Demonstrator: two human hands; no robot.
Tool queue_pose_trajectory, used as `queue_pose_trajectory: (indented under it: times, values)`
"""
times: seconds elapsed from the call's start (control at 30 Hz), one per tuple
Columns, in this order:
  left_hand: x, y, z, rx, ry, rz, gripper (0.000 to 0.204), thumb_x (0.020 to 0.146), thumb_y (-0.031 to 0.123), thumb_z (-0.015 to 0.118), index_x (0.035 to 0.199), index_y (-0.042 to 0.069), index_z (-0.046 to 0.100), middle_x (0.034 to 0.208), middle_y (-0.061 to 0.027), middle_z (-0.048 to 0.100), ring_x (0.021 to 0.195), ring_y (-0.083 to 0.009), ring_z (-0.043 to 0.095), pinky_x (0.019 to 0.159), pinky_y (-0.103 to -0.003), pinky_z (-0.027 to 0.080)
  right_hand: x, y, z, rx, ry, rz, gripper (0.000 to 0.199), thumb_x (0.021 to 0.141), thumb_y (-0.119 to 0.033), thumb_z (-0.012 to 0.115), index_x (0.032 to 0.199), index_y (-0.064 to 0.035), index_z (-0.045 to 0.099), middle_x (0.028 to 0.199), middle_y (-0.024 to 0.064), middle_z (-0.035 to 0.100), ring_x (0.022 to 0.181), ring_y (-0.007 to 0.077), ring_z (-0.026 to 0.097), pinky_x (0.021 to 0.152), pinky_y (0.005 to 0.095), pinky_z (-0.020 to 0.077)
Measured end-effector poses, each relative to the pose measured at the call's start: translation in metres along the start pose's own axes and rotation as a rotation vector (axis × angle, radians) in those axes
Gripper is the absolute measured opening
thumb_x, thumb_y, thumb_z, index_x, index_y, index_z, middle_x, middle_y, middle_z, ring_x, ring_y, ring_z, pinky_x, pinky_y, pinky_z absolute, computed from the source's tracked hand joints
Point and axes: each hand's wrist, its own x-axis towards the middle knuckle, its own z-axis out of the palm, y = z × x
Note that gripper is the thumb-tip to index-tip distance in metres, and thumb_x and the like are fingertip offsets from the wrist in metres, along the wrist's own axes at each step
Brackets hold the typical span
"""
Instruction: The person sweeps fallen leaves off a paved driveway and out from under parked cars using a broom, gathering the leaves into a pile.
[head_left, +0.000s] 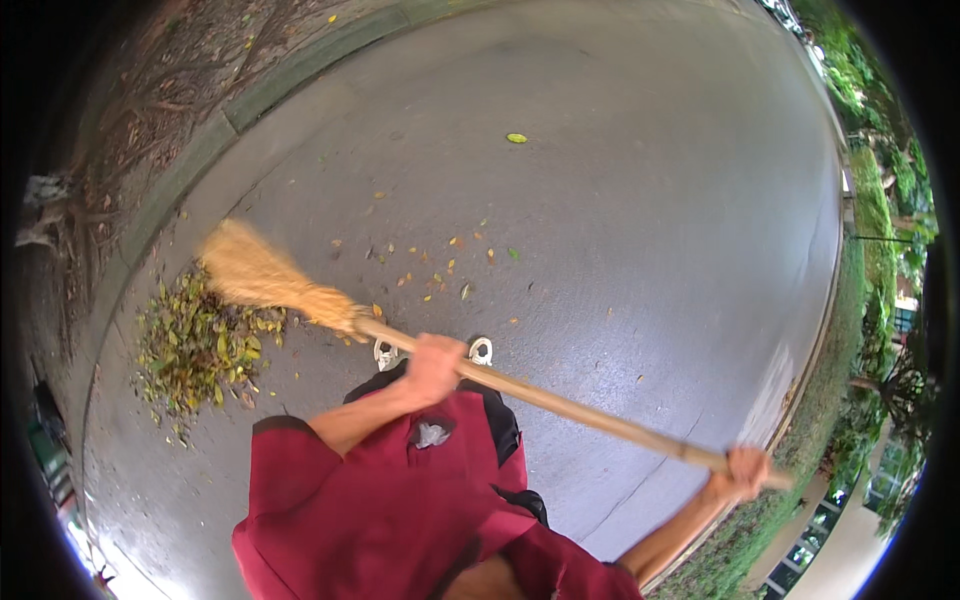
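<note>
A straw broom with a long wooden handle slants across my body, its bristles to the left and slightly blurred. Closed around the handle just above the bristles is my left hand. Farther up, near the handle's end at the right, my right hand grips it too. The bristles reach the upper edge of a pile of yellow, green and brown leaves on the pavement. Several loose leaves lie scattered ahead of my feet, and one larger yellow-green leaf lies farther off.
A stone curb runs along the left, with bare soil and roots beyond it. My white shoes stand on the grey pavement. Grass and a hedge border the right side, near a building.
</note>
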Motion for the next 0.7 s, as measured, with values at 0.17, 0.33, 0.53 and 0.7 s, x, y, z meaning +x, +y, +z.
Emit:
queue_pose_trajectory:
  times: [0.17,0.33,0.53,0.7]
  values:
    - [0.076,0.115,0.11,-0.358,-0.078,0.433,0.009,0.074,0.012,0.06,0.073,0.012,0.051,0.068,-0.0048,0.053,0.071,-0.0265,0.055,0.072,-0.042,0.039,-0.105,-0.119,0.069,-0.502,0.94,-0.924,0.03,0.094,-0.016,0.047,0.066,-0.0127,0.037,0.057,-0.0018,0.026,0.051,0.0102,0.026,0.051,0.0278,0.0271]
    - [0.209,0.163,0.206,-0.409,-0.321,0.653,0.012,0.07,0.01,0.066,0.071,0.012,0.054,0.068,-0.0064,0.053,0.075,-0.027,0.055,0.071,-0.04,0.041,-0.155,-0.149,-0.008,-0.519,0.335,-0.548,0.031,0.09,-0.026,0.049,0.062,-0.0172,0.039,0.051,-0.0025,0.031,0.051,0.0132,0.04,0.058,0.0348,0.0452]
    - [0.231,0.067,0.23,-0.4,-0.19,0.411,0.015,0.063,0.008,0.068,0.067,0.009,0.053,0.07,-0.0083,0.057,0.077,-0.0313,0.059,0.071,-0.044,0.044,-0.041,-0.059,-0.011,-0.439,0.177,-0.421,0.047,0.098,-0.017,0.041,0.055,-0.0188,0.023,0.05,-0.0028,0.02,0.048,0.0097,0.022,0.05,0.026,0.0234]
    - [0.09,-0.072,0.136,-0.225,0.085,0.017,0.017,0.062,-0.001,0.061,0.076,0.006,0.053,0.073,-0.0111,0.055,0.077,-0.0337,0.056,0.071,-0.044,0.042,0.024,0.065,0.012,-0.269,-0.115,-0.051,0.041,0.09,-0.017,0.048,0.055,-0.0199,0.027,0.048,-0.005,0.024,0.039,0.0064,0.02,0.035,0.0243,0.0146]
